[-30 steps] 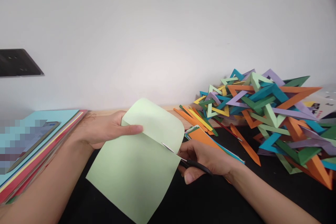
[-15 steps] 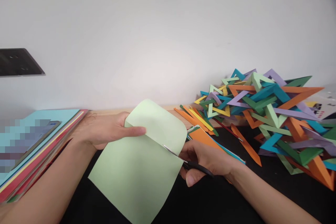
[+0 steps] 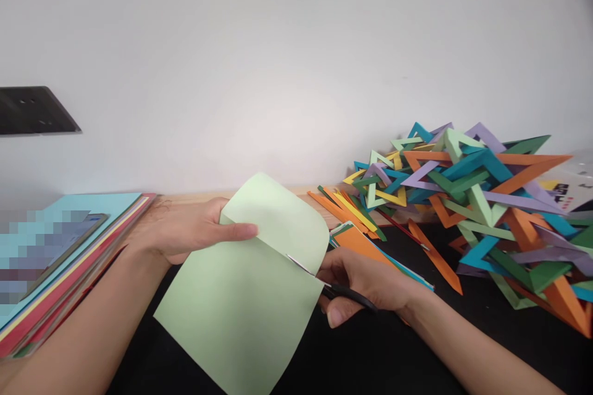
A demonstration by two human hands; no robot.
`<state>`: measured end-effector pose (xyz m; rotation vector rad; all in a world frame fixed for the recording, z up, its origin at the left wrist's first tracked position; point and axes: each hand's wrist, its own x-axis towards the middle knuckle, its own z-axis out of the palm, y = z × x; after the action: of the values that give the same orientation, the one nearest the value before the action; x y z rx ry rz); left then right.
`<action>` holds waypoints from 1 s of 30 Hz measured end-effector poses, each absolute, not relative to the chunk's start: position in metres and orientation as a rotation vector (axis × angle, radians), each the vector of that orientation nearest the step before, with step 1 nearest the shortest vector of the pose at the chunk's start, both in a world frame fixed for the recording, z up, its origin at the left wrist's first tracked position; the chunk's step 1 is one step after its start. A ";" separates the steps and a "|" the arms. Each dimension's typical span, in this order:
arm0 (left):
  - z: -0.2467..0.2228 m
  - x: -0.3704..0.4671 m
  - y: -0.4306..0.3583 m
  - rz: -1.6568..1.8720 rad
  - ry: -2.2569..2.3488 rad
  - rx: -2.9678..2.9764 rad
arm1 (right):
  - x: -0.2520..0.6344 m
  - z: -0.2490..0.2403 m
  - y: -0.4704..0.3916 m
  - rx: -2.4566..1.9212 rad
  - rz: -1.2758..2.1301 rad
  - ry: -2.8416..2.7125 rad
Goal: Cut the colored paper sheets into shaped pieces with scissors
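A light green sheet of paper [image 3: 241,308] is held up in front of me, tilted corner-down, with a crease or cut line running across its upper part. My left hand [image 3: 199,229] pinches its upper left edge, thumb on the near face and fingers behind. My right hand [image 3: 354,284] grips black-handled scissors [image 3: 347,294] at the sheet's right edge. One silver blade shows on the near face, pointing up and left along the line; the other is hidden behind the paper.
Folded paper stars [image 3: 482,197] in several colours pile up at the right. Orange, yellow and green strips [image 3: 347,207] lie behind my right hand, near cut orange paper [image 3: 361,241] and a dark red pencil-like stick [image 3: 403,229]. Coloured sheets [image 3: 125,200] are stacked left. A black socket panel [image 3: 37,110] is on the wall.
Almost nothing differs. The sheet's lower part has swung very slightly, while both hands and the scissors keep nearly the same position.
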<state>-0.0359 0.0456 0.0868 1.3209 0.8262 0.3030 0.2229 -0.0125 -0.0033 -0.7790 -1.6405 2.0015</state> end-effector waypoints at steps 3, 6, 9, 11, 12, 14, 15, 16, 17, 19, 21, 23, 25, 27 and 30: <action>0.086 -0.036 0.046 0.301 0.836 1.316 | 0.223 -0.003 -0.012 -0.767 2.012 -1.614; 0.086 -0.037 0.047 0.304 0.822 1.315 | 0.222 -0.003 -0.012 -0.780 2.035 -1.584; 0.086 -0.036 0.047 0.296 0.797 1.319 | 0.222 -0.003 -0.012 -0.799 2.019 -1.595; 0.086 -0.036 0.047 0.297 0.785 1.322 | 0.222 -0.004 -0.012 -0.819 1.994 -1.618; 0.086 -0.035 0.047 0.300 0.781 1.322 | 0.222 -0.004 -0.012 -0.836 1.981 -1.631; 0.087 -0.035 0.047 0.302 0.780 1.321 | 0.223 -0.005 -0.012 -0.877 1.958 -1.653; 0.087 -0.035 0.047 0.301 0.784 1.320 | 0.223 -0.005 -0.012 -0.895 1.955 -1.657; 0.087 -0.035 0.047 0.301 0.791 1.323 | 0.223 -0.005 -0.012 -0.908 1.958 -1.655; 0.086 -0.036 0.047 0.296 0.799 1.325 | 0.223 -0.005 -0.012 -0.907 1.971 -1.646; 0.086 -0.035 0.047 0.284 0.810 1.338 | 0.222 -0.005 -0.012 -0.868 2.015 -1.610; 0.085 -0.034 0.046 0.276 0.810 1.346 | 0.221 -0.004 -0.012 -0.816 2.059 -1.573; 0.084 -0.033 0.045 0.279 0.807 1.341 | 0.219 -0.004 -0.012 -0.783 2.091 -1.540; 0.084 -0.033 0.044 0.279 0.806 1.338 | 0.218 -0.003 -0.012 -0.756 2.105 -1.520; 0.084 -0.033 0.044 0.273 0.806 1.345 | 0.218 -0.003 -0.012 -0.733 2.102 -1.513; 0.083 -0.033 0.044 0.270 0.808 1.345 | 0.219 -0.004 -0.012 -0.731 2.100 -1.517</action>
<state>-0.0332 0.0442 0.0833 1.3447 0.8080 0.2703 0.2194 -0.0120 -0.0038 -0.7306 -1.5173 2.0998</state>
